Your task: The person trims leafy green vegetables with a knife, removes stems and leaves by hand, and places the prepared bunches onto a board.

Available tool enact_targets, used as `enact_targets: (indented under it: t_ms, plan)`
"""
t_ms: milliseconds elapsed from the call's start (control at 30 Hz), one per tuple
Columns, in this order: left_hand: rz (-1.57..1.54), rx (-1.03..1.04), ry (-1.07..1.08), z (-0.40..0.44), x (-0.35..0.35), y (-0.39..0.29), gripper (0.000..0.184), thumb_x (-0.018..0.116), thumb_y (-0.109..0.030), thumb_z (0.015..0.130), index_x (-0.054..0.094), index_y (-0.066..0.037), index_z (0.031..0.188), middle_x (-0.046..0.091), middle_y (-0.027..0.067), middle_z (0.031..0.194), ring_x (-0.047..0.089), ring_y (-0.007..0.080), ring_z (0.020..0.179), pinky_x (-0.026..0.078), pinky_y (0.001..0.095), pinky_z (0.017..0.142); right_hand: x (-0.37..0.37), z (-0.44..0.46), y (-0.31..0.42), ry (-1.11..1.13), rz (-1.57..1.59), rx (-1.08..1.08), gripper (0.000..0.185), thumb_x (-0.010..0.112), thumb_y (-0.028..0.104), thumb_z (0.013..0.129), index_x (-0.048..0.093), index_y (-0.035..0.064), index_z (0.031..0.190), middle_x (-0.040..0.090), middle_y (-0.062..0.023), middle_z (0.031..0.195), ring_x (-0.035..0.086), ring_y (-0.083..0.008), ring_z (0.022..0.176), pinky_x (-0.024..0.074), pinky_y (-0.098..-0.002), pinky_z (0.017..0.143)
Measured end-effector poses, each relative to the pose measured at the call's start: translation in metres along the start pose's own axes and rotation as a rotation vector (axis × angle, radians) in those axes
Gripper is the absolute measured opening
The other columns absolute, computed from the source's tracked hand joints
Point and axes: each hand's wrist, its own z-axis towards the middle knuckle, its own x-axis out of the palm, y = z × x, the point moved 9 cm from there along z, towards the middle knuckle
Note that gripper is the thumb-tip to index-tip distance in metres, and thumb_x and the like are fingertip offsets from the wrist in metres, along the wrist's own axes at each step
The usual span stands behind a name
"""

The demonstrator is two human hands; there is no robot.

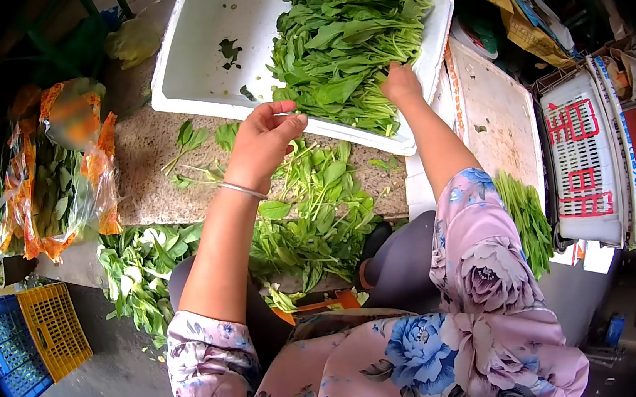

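Observation:
A white foam box [198, 52] lies at the top centre, its right part filled with leafy green stems [343, 33]. My left hand [269, 138], with a bangle at the wrist, is at the box's near rim. Its thumb and index finger are bent towards each other; what they hold, if anything, is too small to name. My right hand [401, 85] is inside the box at the right, at the cut ends of the stems, its fingertips partly hidden among them. Loose greens [313, 222] lie on the stone ledge [152, 169] below the box.
Orange-printed plastic bags of greens [52, 180] stand at the left. Blue [12, 347] and yellow [56, 327] crates sit lower left. At the right are a foam lid [495, 118], a bundle of long greens [523, 216] and a white slotted basket [579, 163]. More leaves [147, 271] lie below the ledge.

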Motion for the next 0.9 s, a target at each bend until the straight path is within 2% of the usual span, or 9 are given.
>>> enact_targets:
  t_ms: [233,300,433,667,733,900]
  plan:
    - [0.010,0.017,0.009,-0.003,0.001,0.003,0.031,0.062,-0.019,0.082,0.052,-0.004,0.108,0.059,0.0017,0.088,0.055,0.0102,0.080,0.044,0.0249,0.069,0.007,0.002,-0.001,0.039,-0.086,-0.010,0.046,0.057,0.018,0.074,0.044,0.0076,0.118,0.050,-0.0169,0.115,0.051,-0.0333,0.105,0.0434,-0.0390,0.087]
    - [0.023,0.029,0.001,-0.003,-0.001,0.003,0.031,0.062,-0.018,0.082,0.052,-0.004,0.108,0.060,0.0015,0.087,0.055,0.0098,0.079,0.044,0.0246,0.069,0.001,-0.001,0.000,-0.026,-0.058,-0.050,0.047,0.059,0.020,0.074,0.043,0.0091,0.117,0.053,-0.0149,0.112,0.051,-0.0323,0.104,0.0438,-0.0388,0.085]
    - [0.051,0.032,-0.006,-0.004,-0.004,0.003,0.031,0.062,-0.018,0.081,0.053,-0.004,0.107,0.060,0.0008,0.086,0.055,0.0090,0.079,0.044,0.0243,0.068,0.006,0.010,-0.008,0.015,0.080,-0.089,0.048,0.060,0.024,0.074,0.045,0.0063,0.115,0.059,-0.0183,0.103,0.056,-0.0301,0.097,0.0444,-0.0381,0.084]
    - [0.062,0.040,0.014,-0.003,0.001,0.000,0.031,0.063,-0.019,0.081,0.053,-0.004,0.107,0.059,0.0008,0.087,0.055,0.0089,0.079,0.043,0.0239,0.068,0.010,0.003,-0.005,0.075,0.048,-0.076,0.044,0.055,0.022,0.077,0.049,0.0078,0.118,0.058,-0.0179,0.106,0.056,-0.0306,0.099,0.0438,-0.0374,0.085]
    - [0.075,0.029,-0.001,-0.001,-0.001,0.001,0.032,0.063,-0.020,0.081,0.053,-0.004,0.107,0.060,0.0012,0.087,0.055,0.0092,0.080,0.043,0.0241,0.068,-0.010,-0.006,0.004,0.096,-0.007,-0.102,0.033,0.047,0.011,0.078,0.057,0.0074,0.109,0.057,-0.0140,0.112,0.055,-0.0301,0.103,0.0440,-0.0374,0.086]
    - [0.075,0.030,0.005,0.000,0.000,0.001,0.032,0.063,-0.020,0.081,0.053,-0.004,0.108,0.060,0.0009,0.088,0.056,0.0095,0.081,0.043,0.0245,0.069,-0.037,0.001,0.006,0.117,-0.056,-0.217,0.031,0.049,0.011,0.074,0.060,0.0038,0.102,0.059,-0.0188,0.106,0.057,-0.0310,0.098,0.0442,-0.0362,0.085]
